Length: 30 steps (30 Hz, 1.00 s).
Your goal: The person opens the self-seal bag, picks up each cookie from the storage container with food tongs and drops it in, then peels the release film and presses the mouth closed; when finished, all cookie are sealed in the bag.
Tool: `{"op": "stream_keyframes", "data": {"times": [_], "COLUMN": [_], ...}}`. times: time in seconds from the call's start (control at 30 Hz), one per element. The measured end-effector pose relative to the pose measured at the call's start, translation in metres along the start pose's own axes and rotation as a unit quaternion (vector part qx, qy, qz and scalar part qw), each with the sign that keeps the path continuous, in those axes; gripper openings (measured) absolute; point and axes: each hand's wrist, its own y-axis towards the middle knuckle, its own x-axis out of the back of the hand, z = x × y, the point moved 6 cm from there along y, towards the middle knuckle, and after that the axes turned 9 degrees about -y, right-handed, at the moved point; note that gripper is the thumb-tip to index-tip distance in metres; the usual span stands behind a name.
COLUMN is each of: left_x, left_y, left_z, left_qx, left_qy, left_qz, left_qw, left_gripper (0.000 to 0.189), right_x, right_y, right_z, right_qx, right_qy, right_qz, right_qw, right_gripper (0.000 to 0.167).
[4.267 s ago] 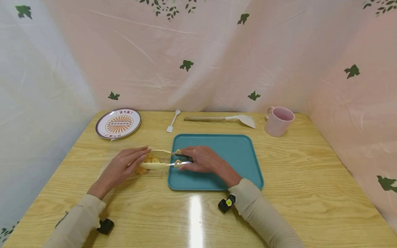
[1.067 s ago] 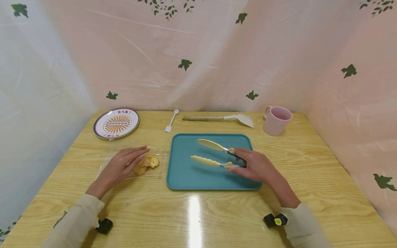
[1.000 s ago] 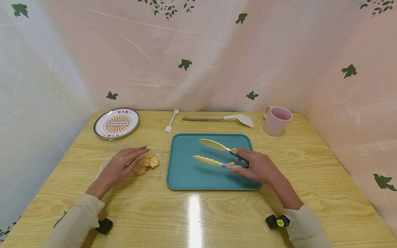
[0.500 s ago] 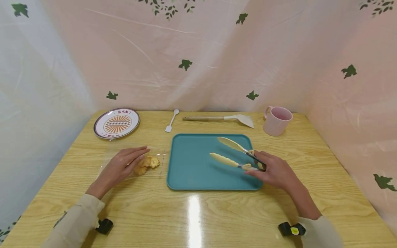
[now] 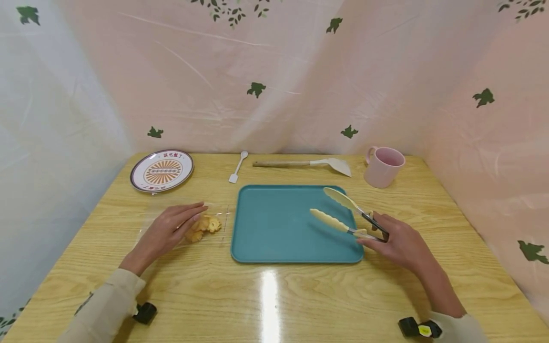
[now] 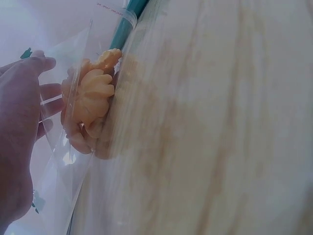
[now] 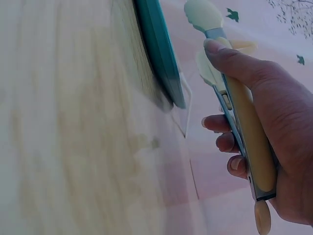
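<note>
My left hand (image 5: 171, 226) holds a clear plastic bag (image 6: 98, 34) at the left of the tray. Seen through its film in the left wrist view, my fingers bend down beside several flower-shaped, golden cookies (image 6: 90, 98) inside. In the head view, the cookies (image 5: 206, 226) show past my fingertips. My right hand (image 5: 399, 240) grips metal tongs (image 5: 364, 216) with cream tips and handle parts. The tong arms are spread, with nothing between their tips, over the right part of a teal tray (image 5: 279, 224). In the right wrist view, my thumb lies along one tong arm.
Behind the bag lies a white plate (image 5: 163, 171) with an orange sunburst pattern. A small white spoon (image 5: 238, 166) and a wooden-handled spatula (image 5: 300, 164) lie along the back. A pink mug (image 5: 383, 167) stands at the back right. Pale curtains enclose the wooden table (image 5: 206, 300).
My right hand has drawn the tongs from the bag across the tray to its right edge, with the tips empty. My left hand has stayed at the bag.
</note>
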Motion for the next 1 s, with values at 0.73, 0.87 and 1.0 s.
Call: {"op": "stream_keyframes", "data": {"times": [0.73,0.87,1.0], "left_x": [0.000,0.000,0.000], "left_y": [0.000,-0.001,-0.001], "left_z": [0.000,0.000,0.000], "left_qx": [0.008,0.010,0.010], "left_qy": [-0.002,-0.003,-0.004], "left_qz": [0.004,0.005,0.005], "left_qw": [1.0000,0.9999,0.9999], "left_gripper": [0.041,0.041,0.041], "right_x": [0.004,0.004,0.003], "right_y": [-0.030,-0.036,-0.042], "right_z": [-0.030,-0.035,-0.040], "right_qx": [-0.051,-0.069,-0.086], "right_qy": [0.008,0.009,0.006], "right_qz": [-0.036,-0.033,-0.028], "right_qw": [0.9980,0.9971,0.9959], "right_gripper": [0.053,0.053,0.056]}}
